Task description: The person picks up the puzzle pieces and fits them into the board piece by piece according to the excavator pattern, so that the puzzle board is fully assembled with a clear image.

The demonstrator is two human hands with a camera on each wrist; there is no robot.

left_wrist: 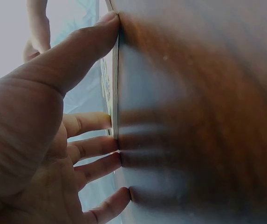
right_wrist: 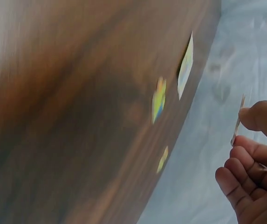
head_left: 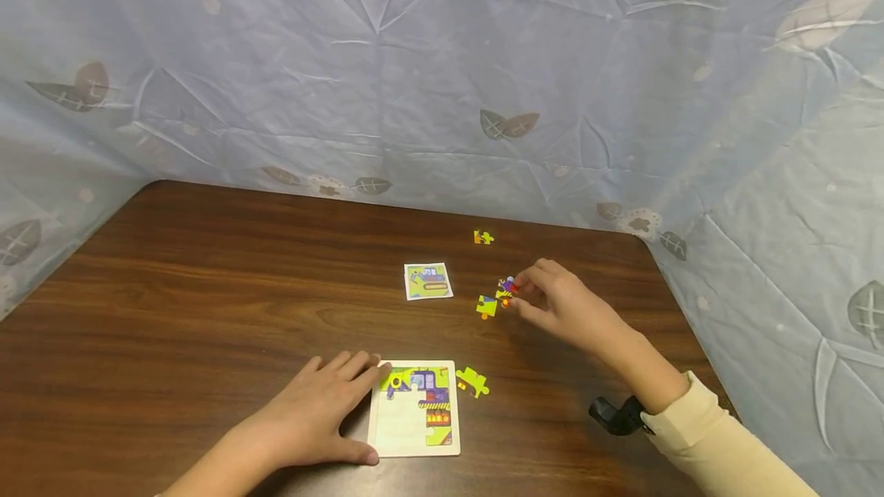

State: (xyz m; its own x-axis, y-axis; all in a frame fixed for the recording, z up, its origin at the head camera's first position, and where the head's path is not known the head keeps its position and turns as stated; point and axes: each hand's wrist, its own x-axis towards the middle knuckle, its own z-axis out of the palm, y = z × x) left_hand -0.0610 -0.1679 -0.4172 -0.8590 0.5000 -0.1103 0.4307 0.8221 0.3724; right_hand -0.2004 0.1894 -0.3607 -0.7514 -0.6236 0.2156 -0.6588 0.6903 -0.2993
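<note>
On the dark brown wooden table [head_left: 207, 282], near its front edge, lies a white square puzzle tray [head_left: 404, 432] with its upper and right parts already filled with green, purple and orange picture pieces. The left hand [head_left: 314, 413] rests flat against the tray's left side, fingers straight and spread along its edge, thumb at the near corner; judging from that, it steadies the tray so it does not slide. The left wrist view shows those fingertips [left_wrist: 112, 120] touching the thin board edge.

Farther back and to the right, the right hand [head_left: 562, 305] pinches a small multicoloured puzzle piece [head_left: 507, 287] between thumb and fingers, lifted just above the table. The piece shows red, blue and yellow patches; in the right wrist view it appears edge-on as a thin sliver [right_wrist: 238, 123] at the thumb tip. Just beside it lies a yellow-green loose piece [head_left: 486, 306], another green one [head_left: 473, 382] sits touching distance from the tray's right side, and a small yellow one [head_left: 483, 237] lies farther back. A little printed reference card [head_left: 428, 281] showing the digger picture lies between tray and far edge.
</note>
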